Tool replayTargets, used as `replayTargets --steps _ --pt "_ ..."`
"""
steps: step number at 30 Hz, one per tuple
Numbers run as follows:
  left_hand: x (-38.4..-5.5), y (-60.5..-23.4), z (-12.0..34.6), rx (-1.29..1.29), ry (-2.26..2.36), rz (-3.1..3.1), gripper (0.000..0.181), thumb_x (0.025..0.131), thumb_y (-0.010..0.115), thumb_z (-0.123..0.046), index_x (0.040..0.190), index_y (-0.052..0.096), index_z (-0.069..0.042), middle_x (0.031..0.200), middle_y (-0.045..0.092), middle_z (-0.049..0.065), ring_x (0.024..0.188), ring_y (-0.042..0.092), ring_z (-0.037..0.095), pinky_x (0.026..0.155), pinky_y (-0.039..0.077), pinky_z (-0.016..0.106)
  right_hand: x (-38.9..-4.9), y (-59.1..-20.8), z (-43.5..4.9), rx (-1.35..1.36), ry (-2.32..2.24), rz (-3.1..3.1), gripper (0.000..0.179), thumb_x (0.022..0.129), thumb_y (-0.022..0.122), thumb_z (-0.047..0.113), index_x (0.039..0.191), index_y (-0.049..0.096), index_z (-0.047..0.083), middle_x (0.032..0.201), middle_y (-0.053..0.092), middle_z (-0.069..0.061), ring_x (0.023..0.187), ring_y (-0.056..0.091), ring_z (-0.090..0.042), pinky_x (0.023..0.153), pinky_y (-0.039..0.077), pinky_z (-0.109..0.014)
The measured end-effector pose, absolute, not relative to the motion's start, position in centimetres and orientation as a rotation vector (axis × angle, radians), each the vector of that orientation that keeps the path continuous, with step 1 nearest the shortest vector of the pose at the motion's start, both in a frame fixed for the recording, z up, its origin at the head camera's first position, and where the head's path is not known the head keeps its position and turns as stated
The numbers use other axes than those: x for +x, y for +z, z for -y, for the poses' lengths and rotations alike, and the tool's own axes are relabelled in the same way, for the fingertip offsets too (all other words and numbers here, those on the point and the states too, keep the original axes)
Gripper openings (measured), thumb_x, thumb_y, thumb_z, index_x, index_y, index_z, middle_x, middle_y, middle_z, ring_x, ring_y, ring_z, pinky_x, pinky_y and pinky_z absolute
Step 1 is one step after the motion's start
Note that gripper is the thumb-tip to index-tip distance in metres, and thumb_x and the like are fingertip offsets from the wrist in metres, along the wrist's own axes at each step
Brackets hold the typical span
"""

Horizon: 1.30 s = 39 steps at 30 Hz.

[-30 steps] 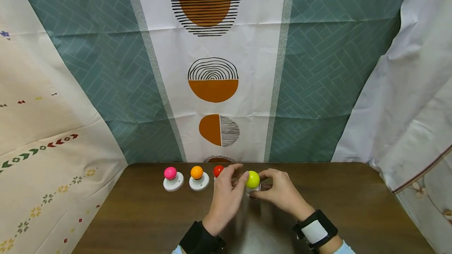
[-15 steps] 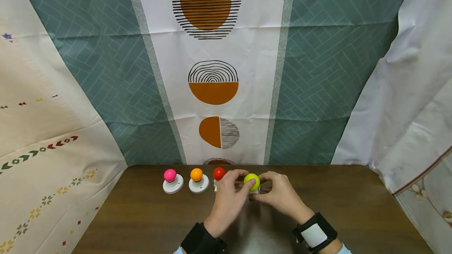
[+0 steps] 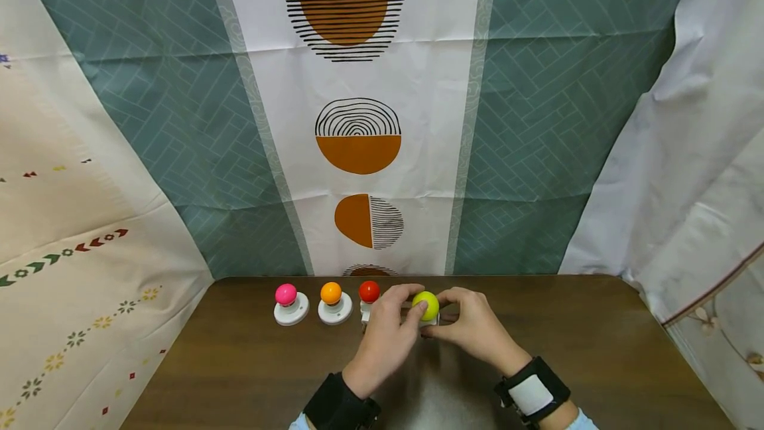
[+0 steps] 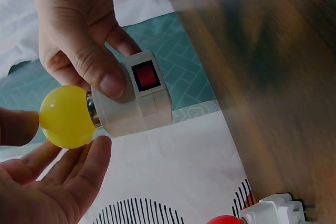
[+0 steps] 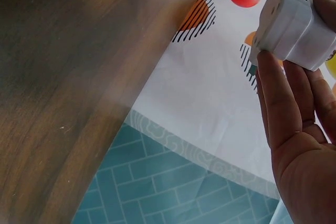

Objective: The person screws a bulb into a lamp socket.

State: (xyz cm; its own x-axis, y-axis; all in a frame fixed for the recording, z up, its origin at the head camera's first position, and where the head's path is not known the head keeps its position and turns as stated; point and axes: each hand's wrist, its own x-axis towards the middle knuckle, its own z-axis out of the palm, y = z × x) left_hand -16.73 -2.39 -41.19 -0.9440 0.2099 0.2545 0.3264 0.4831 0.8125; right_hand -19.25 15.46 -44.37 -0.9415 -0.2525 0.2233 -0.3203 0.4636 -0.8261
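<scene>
A yellow-green round light bulb (image 3: 426, 306) is seated by its metal base in a white plug-in lamp socket (image 4: 136, 95) with a red rocker switch (image 4: 145, 75). My left hand (image 3: 384, 330) pinches the bulb between thumb and fingers; in the left wrist view its thumb (image 4: 18, 127) presses the bulb's rounded end. My right hand (image 3: 471, 320) grips the socket body, its thumb beside the switch and its fingers (image 5: 283, 93) under the body. The socket is held above the table, tilted in both wrist views. In the head view the hands hide most of it.
Left of the hands stand a red bulb (image 3: 369, 291) in a white switched socket, partly hidden, an orange bulb (image 3: 331, 293) and a pink bulb (image 3: 286, 294), both on round white bases (image 3: 335, 309). A patterned cloth (image 3: 251, 85) hangs behind the brown table (image 3: 239, 370).
The bulb and socket have shifted slightly left. My left thumb has moved across the bulb's front, and the left hand has drawn back a little, showing more of the red bulb's socket.
</scene>
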Motion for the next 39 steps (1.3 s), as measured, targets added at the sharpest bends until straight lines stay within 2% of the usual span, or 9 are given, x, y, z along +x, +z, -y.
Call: replayTargets --steps 7,12,20,29,39 --pt "-16.48 -40.93 2.37 -0.341 -1.438 2.535 0.039 0.083 0.067 -0.044 0.114 0.061 -0.021 0.111 0.062 -0.001 0.093 0.058 0.011 0.078 0.051 0.022 -19.24 -44.19 -15.36 0.482 1.509 2.643 0.040 0.060 0.087 0.032 0.093 0.067 0.024 0.098 0.064 0.007 0.087 0.065 -0.011 0.073 0.056 -0.028" --pt "-16.56 -41.11 2.26 -0.308 -1.453 2.501 0.043 0.079 0.069 -0.049 0.109 0.063 -0.019 0.104 0.062 -0.003 0.088 0.059 0.009 0.074 0.051 0.021 -19.38 -44.25 -15.27 0.487 1.512 2.638 0.041 0.059 0.087 0.035 0.093 0.067 0.024 0.098 0.064 0.007 0.088 0.065 -0.011 0.073 0.056 -0.026" --pt "-16.35 -41.52 1.95 -0.350 -1.490 2.486 0.035 0.080 0.071 -0.040 0.106 0.063 -0.018 0.100 0.062 -0.004 0.086 0.060 0.008 0.075 0.052 0.016 -19.26 -44.36 -15.53 0.515 1.507 2.646 0.049 0.059 0.084 0.048 0.096 0.067 0.020 0.100 0.063 0.003 0.086 0.067 -0.013 0.070 0.056 -0.022" --pt "-16.40 -41.46 2.06 -0.409 -1.456 2.510 0.031 0.083 0.071 -0.031 0.110 0.063 -0.018 0.105 0.061 -0.004 0.090 0.058 0.008 0.079 0.052 0.018 -19.28 -44.36 -15.54 0.506 1.474 2.648 0.044 0.059 0.085 0.045 0.094 0.067 0.024 0.098 0.064 0.007 0.084 0.066 -0.008 0.069 0.055 -0.021" --pt "-16.75 -40.99 2.45 -0.505 -1.445 2.617 0.033 0.088 0.065 -0.025 0.119 0.060 -0.016 0.114 0.058 -0.001 0.096 0.057 0.010 0.081 0.053 0.020 -19.36 -44.44 -15.41 0.514 1.488 2.646 0.043 0.060 0.085 0.042 0.094 0.067 0.023 0.096 0.063 0.007 0.086 0.066 -0.010 0.070 0.055 -0.020"
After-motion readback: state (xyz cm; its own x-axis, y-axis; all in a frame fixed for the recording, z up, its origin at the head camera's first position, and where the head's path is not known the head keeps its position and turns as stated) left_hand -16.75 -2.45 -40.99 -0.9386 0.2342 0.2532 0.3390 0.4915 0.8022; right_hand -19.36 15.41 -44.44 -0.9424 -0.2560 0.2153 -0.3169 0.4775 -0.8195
